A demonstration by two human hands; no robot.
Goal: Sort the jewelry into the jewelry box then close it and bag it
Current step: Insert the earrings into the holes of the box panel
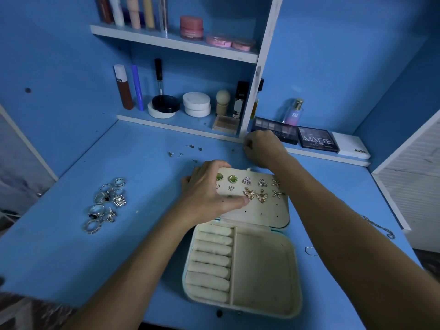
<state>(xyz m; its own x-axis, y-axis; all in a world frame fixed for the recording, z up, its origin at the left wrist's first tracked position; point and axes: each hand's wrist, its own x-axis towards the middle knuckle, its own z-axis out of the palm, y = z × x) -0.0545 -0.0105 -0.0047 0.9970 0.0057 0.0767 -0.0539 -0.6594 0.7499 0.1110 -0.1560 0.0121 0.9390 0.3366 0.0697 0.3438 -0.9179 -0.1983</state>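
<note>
A cream jewelry box lies open on the blue desk, its lid panel tilted up and studded with several earrings. My left hand grips the panel's left edge, thumb across its front. Beyond the lid's far edge my right hand is curled, fingertips pinched together; whatever it holds is too small to make out. Several silver rings lie in a cluster to the left. Small earring backs are scattered behind the box. A chain lies at the right, partly hidden by my right arm.
Shelves at the back hold cosmetics: tubes, round compacts, pink jars. Eyeshadow palettes and a perfume bottle sit on the low ledge at the right. A white panel borders the desk's right side.
</note>
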